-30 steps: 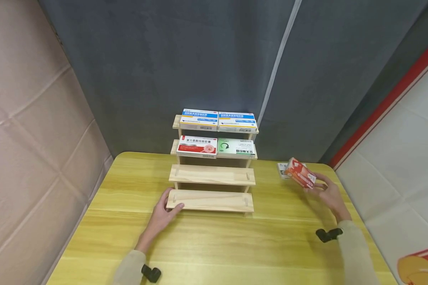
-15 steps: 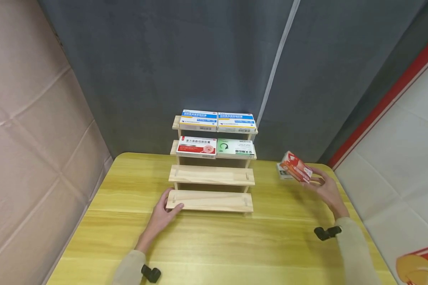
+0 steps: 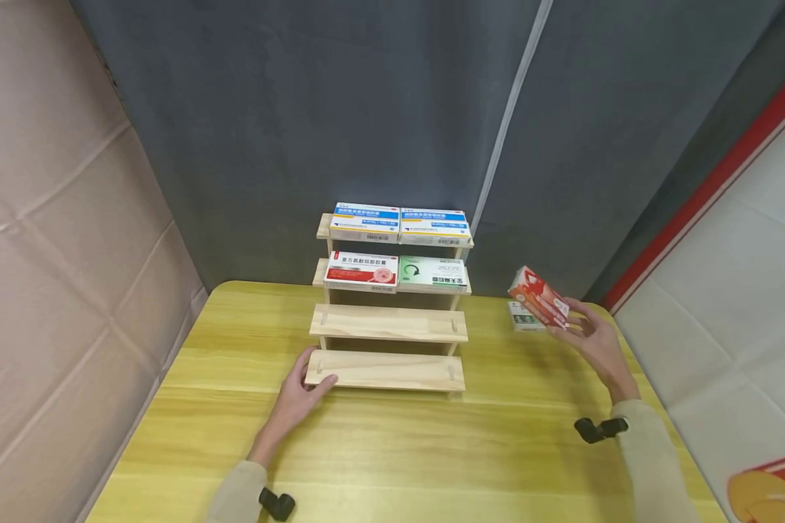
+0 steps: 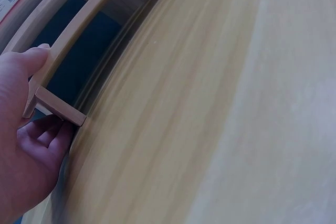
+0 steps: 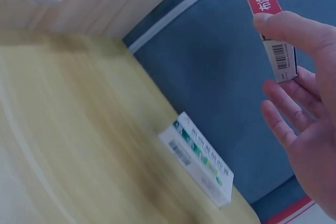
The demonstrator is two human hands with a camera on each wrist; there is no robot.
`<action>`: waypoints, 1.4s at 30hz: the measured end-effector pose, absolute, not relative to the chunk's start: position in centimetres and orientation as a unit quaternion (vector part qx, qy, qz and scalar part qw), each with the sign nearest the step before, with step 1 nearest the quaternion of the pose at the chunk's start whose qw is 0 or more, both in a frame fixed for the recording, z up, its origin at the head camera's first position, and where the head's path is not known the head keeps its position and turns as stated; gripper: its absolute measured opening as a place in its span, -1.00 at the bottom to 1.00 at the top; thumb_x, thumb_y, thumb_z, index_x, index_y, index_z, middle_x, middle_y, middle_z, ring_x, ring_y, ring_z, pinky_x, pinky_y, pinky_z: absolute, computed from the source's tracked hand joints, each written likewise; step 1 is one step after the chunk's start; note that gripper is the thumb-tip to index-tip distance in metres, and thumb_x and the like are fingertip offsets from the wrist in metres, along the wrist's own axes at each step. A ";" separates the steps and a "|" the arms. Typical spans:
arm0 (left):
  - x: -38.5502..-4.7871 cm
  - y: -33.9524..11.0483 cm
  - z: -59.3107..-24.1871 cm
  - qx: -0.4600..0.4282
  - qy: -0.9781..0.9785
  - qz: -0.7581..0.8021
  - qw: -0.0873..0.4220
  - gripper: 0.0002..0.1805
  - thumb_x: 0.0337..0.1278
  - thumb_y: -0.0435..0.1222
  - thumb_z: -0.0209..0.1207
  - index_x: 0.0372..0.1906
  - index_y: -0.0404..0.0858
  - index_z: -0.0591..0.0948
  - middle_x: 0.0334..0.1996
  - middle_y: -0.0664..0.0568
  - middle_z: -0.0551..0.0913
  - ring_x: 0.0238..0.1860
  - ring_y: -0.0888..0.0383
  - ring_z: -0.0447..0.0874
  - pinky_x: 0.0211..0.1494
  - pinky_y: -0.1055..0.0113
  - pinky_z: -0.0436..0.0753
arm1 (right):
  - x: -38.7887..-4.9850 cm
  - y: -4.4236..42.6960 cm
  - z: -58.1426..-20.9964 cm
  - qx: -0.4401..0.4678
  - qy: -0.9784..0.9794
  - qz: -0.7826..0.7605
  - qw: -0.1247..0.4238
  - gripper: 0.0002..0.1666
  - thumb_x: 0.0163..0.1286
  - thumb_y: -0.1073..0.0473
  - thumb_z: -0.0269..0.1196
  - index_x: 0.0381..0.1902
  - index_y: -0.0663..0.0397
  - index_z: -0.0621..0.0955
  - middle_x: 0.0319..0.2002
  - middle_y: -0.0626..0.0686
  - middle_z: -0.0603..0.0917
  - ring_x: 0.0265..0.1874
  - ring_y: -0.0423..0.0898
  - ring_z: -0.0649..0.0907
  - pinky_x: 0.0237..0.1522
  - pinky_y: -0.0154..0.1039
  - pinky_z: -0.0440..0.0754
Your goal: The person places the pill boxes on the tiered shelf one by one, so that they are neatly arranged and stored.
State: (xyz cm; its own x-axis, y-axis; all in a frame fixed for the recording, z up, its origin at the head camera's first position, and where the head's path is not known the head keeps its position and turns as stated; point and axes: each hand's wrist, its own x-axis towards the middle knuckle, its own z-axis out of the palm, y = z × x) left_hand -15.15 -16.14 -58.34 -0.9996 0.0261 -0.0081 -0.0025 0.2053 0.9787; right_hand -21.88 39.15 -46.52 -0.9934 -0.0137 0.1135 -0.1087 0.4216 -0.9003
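A stepped wooden display rack [image 3: 386, 370] stands on the table. My left hand [image 3: 294, 396] grips the left end of its lowest step, thumb on the top and fingers curled beneath, as the left wrist view shows. On the right, my right hand [image 3: 598, 352] holds a red-and-white medicine box [image 3: 541, 296] by one end, tilted and raised off the table. Thumb and fingers pinch that box near its barcode end [image 5: 282, 59] in the right wrist view. Below and behind it lies a white-and-green medicine box [image 5: 202, 161], partly covered by the red one in the head view.
On the top step lie two blue-and-white boxes [image 3: 365, 221]. The step below bears a red-and-white box [image 3: 362, 270] and a green-and-white box [image 3: 433, 272]. A dark grey curtain [image 3: 301, 109] hangs behind the table [image 3: 392, 457], with light panels at both sides.
My right hand has shifted left and slightly up with the red-and-white medicine box, and more of the box beneath shows. The left hand has stayed on the rack.
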 end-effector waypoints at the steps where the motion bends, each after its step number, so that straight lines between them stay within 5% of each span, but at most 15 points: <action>1: -15.1 -16.1 -58.4 0.008 0.776 0.631 0.011 -0.05 0.24 -0.17 0.38 0.60 -0.14 0.09 0.15 -0.28 0.63 -0.16 0.08 0.72 -0.17 0.33 0.75 | -21.8 39.0 -46.3 0.038 -0.841 0.537 0.043 -0.18 0.38 0.15 0.39 0.51 0.08 0.31 0.13 -0.24 0.49 -0.04 -0.45 0.62 -0.11 -0.53 0.67; 7: -15.1 -16.2 -58.4 0.006 0.772 0.636 0.013 -0.05 0.23 -0.17 0.38 0.60 -0.12 0.11 0.13 -0.28 0.63 -0.18 0.08 0.70 -0.20 0.32 0.74 | -21.7 37.9 -45.2 0.042 -0.839 0.540 0.048 -0.22 0.39 0.14 0.38 0.49 -0.04 0.35 0.21 -0.20 0.47 0.05 -0.39 0.59 -0.08 -0.54 0.65; 17: -15.1 -16.2 -58.4 0.005 0.772 0.635 0.006 -0.04 0.23 -0.17 0.38 0.61 -0.15 0.09 0.16 -0.32 0.60 -0.14 0.11 0.72 -0.16 0.33 0.75 | -21.6 35.8 -43.3 0.092 -0.848 0.511 0.105 -0.22 0.32 0.23 0.43 0.45 0.11 0.40 0.17 -0.24 0.57 0.12 -0.38 0.55 0.09 -0.61 0.53; 24: -15.0 -16.2 -58.4 0.005 0.773 0.634 0.007 -0.04 0.23 -0.17 0.38 0.60 -0.15 0.09 0.17 -0.31 0.60 -0.16 0.12 0.71 -0.18 0.32 0.75 | -21.0 34.1 -42.4 0.086 -0.870 0.474 0.104 -0.16 0.29 0.12 0.46 0.48 -0.02 0.39 0.24 -0.12 0.55 0.11 -0.47 0.50 0.01 -0.63 0.51; 42: -15.2 -16.1 -58.4 0.001 0.773 0.635 0.009 -0.04 0.23 -0.17 0.38 0.60 -0.11 0.10 0.15 -0.27 0.63 -0.18 0.07 0.71 -0.20 0.32 0.75 | -20.3 29.4 -40.7 0.135 -0.872 0.456 0.121 -0.14 0.16 0.21 0.54 0.41 -0.05 0.48 0.23 0.06 0.56 0.11 -0.24 0.48 0.02 -0.54 0.46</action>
State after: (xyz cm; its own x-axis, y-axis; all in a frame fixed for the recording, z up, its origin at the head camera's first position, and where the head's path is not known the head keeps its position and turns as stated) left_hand -15.16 -16.08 -58.41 -0.9998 0.0139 -0.0127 -0.0098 0.1942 0.9809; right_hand -20.31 29.37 -40.69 -0.9344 -0.1257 0.3333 -0.3454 0.5485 -0.7615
